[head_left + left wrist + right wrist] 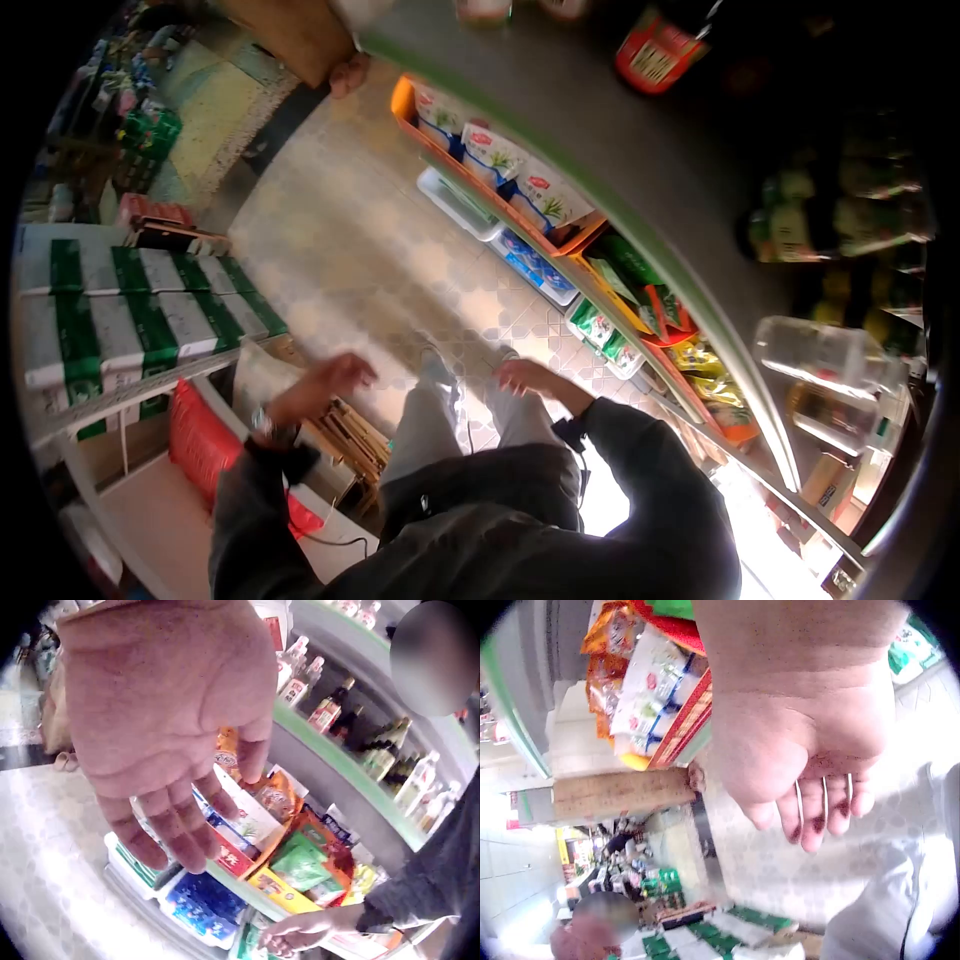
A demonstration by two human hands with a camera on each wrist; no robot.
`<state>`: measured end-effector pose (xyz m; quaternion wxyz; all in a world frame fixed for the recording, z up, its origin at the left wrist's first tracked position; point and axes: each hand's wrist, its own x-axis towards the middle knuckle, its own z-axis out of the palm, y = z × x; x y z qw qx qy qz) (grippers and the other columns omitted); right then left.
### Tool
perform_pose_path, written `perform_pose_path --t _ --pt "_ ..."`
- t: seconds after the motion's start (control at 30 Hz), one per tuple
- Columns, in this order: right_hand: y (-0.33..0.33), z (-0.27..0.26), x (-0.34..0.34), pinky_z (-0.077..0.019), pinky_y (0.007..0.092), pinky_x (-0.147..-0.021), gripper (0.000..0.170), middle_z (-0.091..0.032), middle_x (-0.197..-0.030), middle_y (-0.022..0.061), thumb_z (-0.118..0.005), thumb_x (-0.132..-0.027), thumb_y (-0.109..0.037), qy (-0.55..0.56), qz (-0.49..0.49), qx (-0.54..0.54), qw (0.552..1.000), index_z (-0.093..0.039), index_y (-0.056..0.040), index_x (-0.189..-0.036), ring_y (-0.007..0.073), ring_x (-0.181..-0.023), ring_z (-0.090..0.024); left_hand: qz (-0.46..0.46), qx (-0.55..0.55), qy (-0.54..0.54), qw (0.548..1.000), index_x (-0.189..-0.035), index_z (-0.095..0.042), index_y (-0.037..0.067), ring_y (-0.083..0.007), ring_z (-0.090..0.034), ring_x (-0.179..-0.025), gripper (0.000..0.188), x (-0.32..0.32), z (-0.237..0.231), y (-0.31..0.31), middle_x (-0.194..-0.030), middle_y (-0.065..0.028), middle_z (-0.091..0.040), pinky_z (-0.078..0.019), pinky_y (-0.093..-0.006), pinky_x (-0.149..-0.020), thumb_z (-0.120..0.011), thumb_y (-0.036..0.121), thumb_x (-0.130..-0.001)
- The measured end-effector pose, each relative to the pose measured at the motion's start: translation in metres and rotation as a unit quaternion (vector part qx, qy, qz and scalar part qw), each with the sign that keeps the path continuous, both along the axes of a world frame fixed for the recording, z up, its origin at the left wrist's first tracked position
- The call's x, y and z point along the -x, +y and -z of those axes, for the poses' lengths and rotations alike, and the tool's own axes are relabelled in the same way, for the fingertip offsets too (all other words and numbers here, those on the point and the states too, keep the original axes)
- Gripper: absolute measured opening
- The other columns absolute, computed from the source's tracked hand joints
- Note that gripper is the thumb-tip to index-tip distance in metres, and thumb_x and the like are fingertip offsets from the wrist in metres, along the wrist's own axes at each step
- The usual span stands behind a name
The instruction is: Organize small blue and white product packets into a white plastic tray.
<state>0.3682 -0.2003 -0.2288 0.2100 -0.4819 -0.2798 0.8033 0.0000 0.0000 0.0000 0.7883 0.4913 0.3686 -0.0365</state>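
Both hands hang in the air before the body and hold nothing. The left hand (322, 388) is over the left side of the aisle, near the shelf of white and green cartons (150, 310). Its palm and loosely bent fingers (184, 825) fill the upper part of the left wrist view. Toward the goods shelf on the right is the right hand (530, 378), fingers relaxed and slightly bent. The right wrist view shows its palm over the tiled floor. Closest on that side are bagged goods in an orange tray (560, 240) and a green and white packet (600, 335) lower down.
Bottles (330, 705) line the upper shelf, whose green edge (640, 190) curves along the right. Plastic tubs (460, 205) sit beneath it by the floor. A red bag (200, 440) lies on the left rack. Patterned tiles (350, 220) run between the two sides toward a doorway.
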Motion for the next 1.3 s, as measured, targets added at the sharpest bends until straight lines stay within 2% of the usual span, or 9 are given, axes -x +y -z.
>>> perform_pose_path --t 0.1,0.23,0.4,0.5,0.6,0.83,0.93,1.03,1.3 --pt "-0.029 0.105 -0.030 -0.0470 0.0262 -0.056 0.026 -0.066 -0.083 0.0036 -0.055 -0.096 -0.029 -0.172 0.200 0.035 0.964 -0.067 -0.0069 -0.103 0.0122 -0.065 -0.057 0.226 -0.098 0.081 0.966 -0.112 -0.060 0.006 -0.0147 -0.062 -0.097 0.033 -0.082 0.100 0.034 -0.108 -0.0050 -0.066 -0.0482 -0.0300 -0.084 -0.053 0.036 -0.099" --pt "-0.007 0.277 -0.050 -0.0498 0.0455 -0.076 0.029 -0.065 -0.089 0.0163 -0.065 -0.087 -0.028 -0.507 0.041 -0.181 0.842 -0.063 -0.0050 -0.104 0.0349 -0.084 -0.062 0.397 0.010 0.099 0.912 -0.108 -0.065 0.006 -0.0153 -0.068 -0.079 0.030 -0.179 0.344 0.018 -0.098 -0.0056 -0.070 -0.0529 -0.0298 -0.072 -0.053 0.032 -0.098" --pt "0.076 0.315 -0.053 -0.0435 0.0514 -0.098 0.037 -0.056 -0.115 0.0237 -0.066 -0.078 -0.022 -0.720 0.071 -0.151 0.673 -0.060 -0.0006 -0.108 0.0414 -0.114 -0.052 0.028 0.071 0.038 0.996 -0.108 -0.065 0.006 -0.0181 -0.067 -0.083 0.032 -0.262 0.508 -0.025 -0.102 -0.0089 -0.068 -0.0516 -0.0318 -0.074 -0.055 0.032 -0.093" --pt "0.087 0.359 -0.067 -0.0457 0.0503 -0.099 0.051 -0.062 -0.115 0.0221 -0.073 -0.079 -0.030 -0.762 0.030 -0.190 0.618 -0.056 -0.0020 -0.118 0.0404 -0.114 -0.057 0.057 0.102 0.000 0.993 -0.105 -0.065 0.006 -0.0174 -0.066 -0.083 0.029 -0.264 0.572 -0.023 -0.101 -0.0080 -0.069 -0.0500 -0.0298 -0.071 -0.056 0.030 -0.093" --pt "0.114 0.317 -0.087 -0.0478 0.0439 -0.097 0.049 -0.064 -0.118 0.0229 -0.065 -0.080 -0.019 -0.644 -0.069 -0.117 0.753 -0.055 0.0033 -0.122 0.0397 -0.114 -0.061 0.095 0.028 0.064 0.993 -0.103 -0.065 0.007 -0.0157 -0.065 -0.082 0.025 -0.280 0.596 -0.006 -0.097 -0.0061 -0.069 -0.0487 -0.0288 -0.070 -0.057 0.029 -0.092" --pt "0.087 0.389 -0.072 -0.0574 0.0386 -0.079 0.030 -0.069 -0.111 0.0202 -0.063 -0.084 -0.013 -0.829 -0.094 -0.201 0.513 -0.059 -0.0021 -0.113 0.0291 -0.095 -0.072 0.120 -0.133 -0.096 0.979 -0.101 -0.064 0.008 -0.0097 -0.063 -0.080 0.023 -0.276 0.509 -0.022 -0.089 0.0007 -0.066 -0.0466 -0.0267 -0.069 -0.062 0.029 -0.092" --pt "0.082 0.390 -0.083 -0.0593 0.0358 -0.068 0.020 -0.072 -0.099 0.0190 -0.060 -0.085 -0.008 -0.820 -0.084 -0.253 0.507 -0.060 -0.0033 -0.104 0.0283 -0.082 -0.074 0.223 -0.249 -0.051 0.941 -0.101 -0.064 0.004 -0.0159 -0.066 -0.076 0.025 -0.260 0.517 -0.017 -0.087 -0.0056 -0.068 -0.0496 -0.0322 -0.067 -0.062 0.027 -0.092" --pt "0.086 0.379 -0.086 -0.0600 0.0452 -0.064 0.025 -0.073 -0.089 0.0206 -0.056 -0.086 -0.008 -0.772 -0.084 -0.214 0.592 -0.059 -0.0013 -0.110 0.0340 -0.074 -0.074 0.297 -0.434 0.022 0.850 -0.099 -0.063 0.002 -0.0255 -0.068 -0.076 0.026 -0.249 0.526 -0.013 -0.085 -0.0143 -0.069 -0.0515 -0.0385 -0.068 -0.062 0.026 -0.089" --pt "0.087 0.375 -0.069 -0.0603 0.0426 -0.064 0.016 -0.073 -0.081 0.0181 -0.058 -0.085 -0.007 -0.820 -0.072 -0.225 0.521 -0.066 -0.0020 -0.098 0.0314 -0.075 -0.074 0.324 -0.530 0.121 0.775 -0.091 -0.067 -0.002 -0.0388 -0.068 -0.089 0.031 -0.245 0.550 -0.021 -0.092 -0.0238 -0.070 -0.0530 -0.0460 -0.079 -0.061 0.028 -0.084"
